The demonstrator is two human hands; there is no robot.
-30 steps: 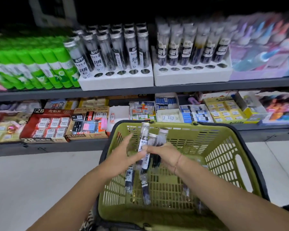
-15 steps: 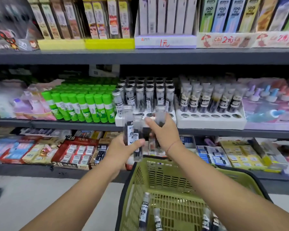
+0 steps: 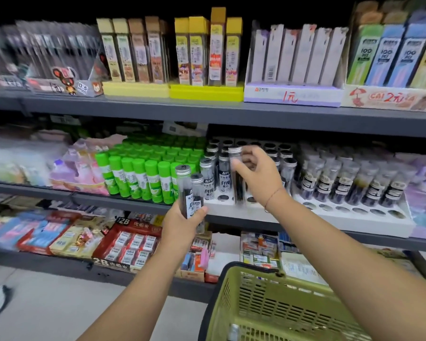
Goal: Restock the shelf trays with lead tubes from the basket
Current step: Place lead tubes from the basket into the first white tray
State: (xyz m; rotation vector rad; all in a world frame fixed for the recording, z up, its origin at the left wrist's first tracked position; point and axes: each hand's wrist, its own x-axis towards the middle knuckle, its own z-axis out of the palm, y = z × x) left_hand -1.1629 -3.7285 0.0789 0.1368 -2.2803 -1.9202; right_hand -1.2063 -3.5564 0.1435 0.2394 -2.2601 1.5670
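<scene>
My left hand (image 3: 182, 222) grips two clear lead tubes (image 3: 190, 193) with silver caps, held upright just in front of the middle shelf. My right hand (image 3: 258, 175) holds one lead tube (image 3: 237, 178) upright, its lower end at a hole in the front row of the left white tray (image 3: 231, 209). That tray carries several standing tubes behind. A second white tray (image 3: 369, 220) to the right has a full back part and an open front row of holes. The green basket (image 3: 276, 306) sits below my right arm.
Green glue sticks (image 3: 143, 175) stand packed left of the left tray. Boxed refills line the top shelf (image 3: 207, 112). Eraser boxes (image 3: 123, 244) and small packs fill the lower shelf. The pale floor lies at the lower left.
Both hands rose out of the basket with the tubes. My right hand then carried its tube forward to the left tray's front row, while my left hand stayed short of the shelf.
</scene>
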